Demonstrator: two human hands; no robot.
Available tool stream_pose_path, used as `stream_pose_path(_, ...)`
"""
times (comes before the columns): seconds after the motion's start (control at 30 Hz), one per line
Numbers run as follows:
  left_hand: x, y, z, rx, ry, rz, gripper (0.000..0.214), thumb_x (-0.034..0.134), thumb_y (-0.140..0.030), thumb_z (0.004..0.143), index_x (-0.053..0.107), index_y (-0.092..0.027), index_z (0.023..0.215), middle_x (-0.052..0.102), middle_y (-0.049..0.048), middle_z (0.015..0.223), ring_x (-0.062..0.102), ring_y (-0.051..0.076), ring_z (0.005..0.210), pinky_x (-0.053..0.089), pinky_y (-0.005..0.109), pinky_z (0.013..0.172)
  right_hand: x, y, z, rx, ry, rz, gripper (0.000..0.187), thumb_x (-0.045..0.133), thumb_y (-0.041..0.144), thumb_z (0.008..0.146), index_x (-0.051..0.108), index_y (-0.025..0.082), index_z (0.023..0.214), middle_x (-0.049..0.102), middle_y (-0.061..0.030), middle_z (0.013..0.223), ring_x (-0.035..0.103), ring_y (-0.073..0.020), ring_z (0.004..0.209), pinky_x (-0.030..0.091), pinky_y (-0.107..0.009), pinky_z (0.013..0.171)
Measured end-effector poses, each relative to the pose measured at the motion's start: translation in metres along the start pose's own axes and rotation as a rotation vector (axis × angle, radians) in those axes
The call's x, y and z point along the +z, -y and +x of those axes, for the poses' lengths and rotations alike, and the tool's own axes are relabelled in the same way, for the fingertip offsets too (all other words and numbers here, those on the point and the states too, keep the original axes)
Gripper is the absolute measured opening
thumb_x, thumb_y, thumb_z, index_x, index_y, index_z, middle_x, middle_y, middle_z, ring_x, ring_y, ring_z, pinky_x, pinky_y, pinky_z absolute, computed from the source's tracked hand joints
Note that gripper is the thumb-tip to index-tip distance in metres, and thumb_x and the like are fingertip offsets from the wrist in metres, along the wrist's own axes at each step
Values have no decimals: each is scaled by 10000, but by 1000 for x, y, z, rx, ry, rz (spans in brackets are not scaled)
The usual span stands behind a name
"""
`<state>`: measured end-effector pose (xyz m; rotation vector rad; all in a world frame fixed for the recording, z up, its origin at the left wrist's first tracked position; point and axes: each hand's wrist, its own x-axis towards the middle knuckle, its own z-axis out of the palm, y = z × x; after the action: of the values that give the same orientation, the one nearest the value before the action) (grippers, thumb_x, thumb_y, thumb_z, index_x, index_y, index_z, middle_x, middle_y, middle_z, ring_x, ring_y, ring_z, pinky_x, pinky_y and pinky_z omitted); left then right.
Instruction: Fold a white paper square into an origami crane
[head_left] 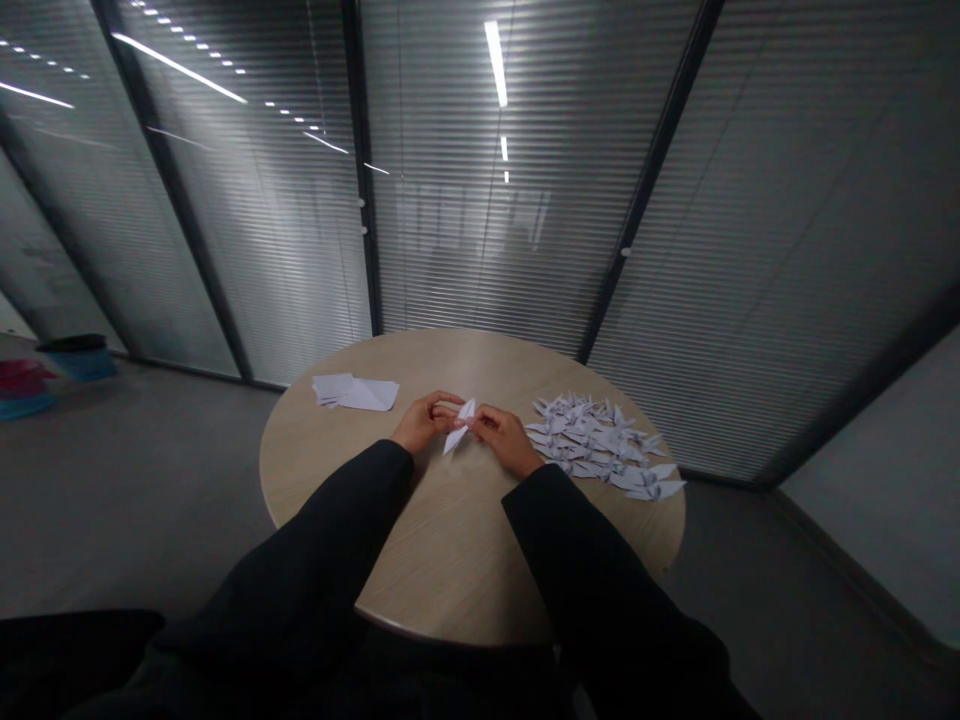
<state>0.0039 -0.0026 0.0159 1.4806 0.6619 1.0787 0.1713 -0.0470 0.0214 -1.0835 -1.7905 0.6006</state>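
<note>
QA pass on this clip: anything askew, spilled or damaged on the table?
No spill visible. Slightly askew: the white paper sheets at left lie unevenly fanned, not squared up. At right, the outermost paper crane appears to reach the rim of the round table. Fine damage is too small to tell.

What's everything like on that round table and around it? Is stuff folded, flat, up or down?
Left hand: closed on the folded paper
Right hand: pinching the same paper
Folded paper: held, pointed
Paper sheets: flat, overlapping
Paper figures: folded, bunched together
Blinds: lowered
Blue bucket with dark top: upright
</note>
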Motion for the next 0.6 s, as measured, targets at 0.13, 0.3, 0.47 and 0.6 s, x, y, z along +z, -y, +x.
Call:
stream_pose_path(0.13, 1, -1, 0, -17, -1, -17, 441, 808, -221, 539, 614, -104, 918, 688, 43, 684, 632, 141, 620, 465, 253, 605, -2, -1, 0, -6, -30, -10, 251, 517, 367, 786, 529, 175, 624, 499, 31, 549, 454, -110, 544, 323, -229, 547)
stream_pose_path(0.3, 0, 0, 0, -56, -12, -20, 358, 820, -234, 516, 640, -101, 795, 690, 51, 698, 630, 145, 654, 473, 279, 665, -1, -6, 2, 13, -83, -87, 238, 480, 351, 819, 549, 175, 673, 534, 23, 581, 490, -117, 578, 350, -235, 593)
stream_pose_path(0.47, 0, 2, 1, -92, -71, -13, 333, 832, -205, 474, 624, -108, 716, 660, 20, 596, 596, 120, 553, 466, 260, 597, 2, -8, 2, -6, -147, -103, 197, 513, 350, 802, 555, 181, 710, 559, 16, 638, 513, -124, 630, 380, -238, 625)
stream_pose_path(0.6, 1, 3, 2, -103, -92, -36, 338, 826, -203, 489, 597, -121, 723, 657, 5, 579, 603, 118, 545, 482, 260, 600, 4, -9, 2, -19, -143, -114, 132, 545, 296, 766, 558, 180, 704, 581, 4, 689, 528, -130, 656, 399, -246, 644)
